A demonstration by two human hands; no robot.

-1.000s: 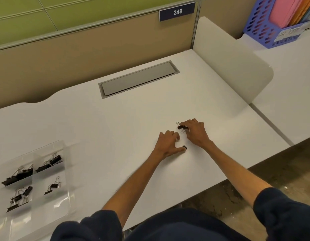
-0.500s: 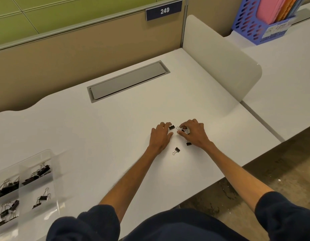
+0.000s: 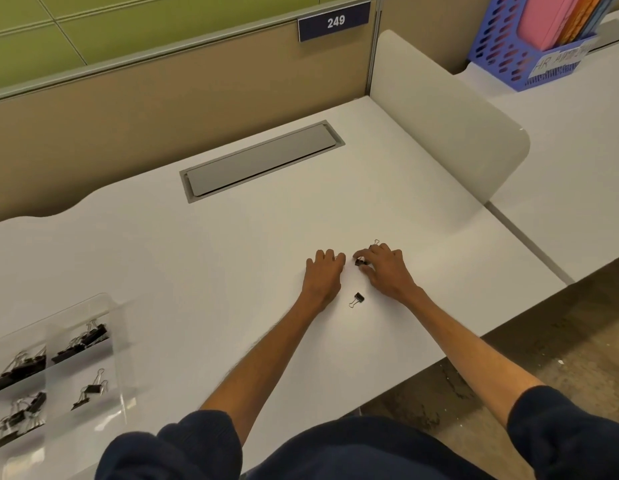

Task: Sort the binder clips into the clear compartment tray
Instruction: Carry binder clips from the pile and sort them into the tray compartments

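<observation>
The right hand pinches a small black binder clip against the table. The left hand rests palm-down alongside, fingers relaxed, apparently empty. A second loose clip lies between the wrists, probably next for the part-filled clear compartment tray, far left.

Lit brightly and evenly, seemingly from overhead. Throws only faint, soft shadows beside the forearms on the white desk. Shows pale glare on the wall of the clear tray, lower left. Bends straight lines toward the edges, wide-angle fashion. Reads fairly sharp at centre; softens and smears slightly in the lower-left corner and along the dark sleeves.
</observation>
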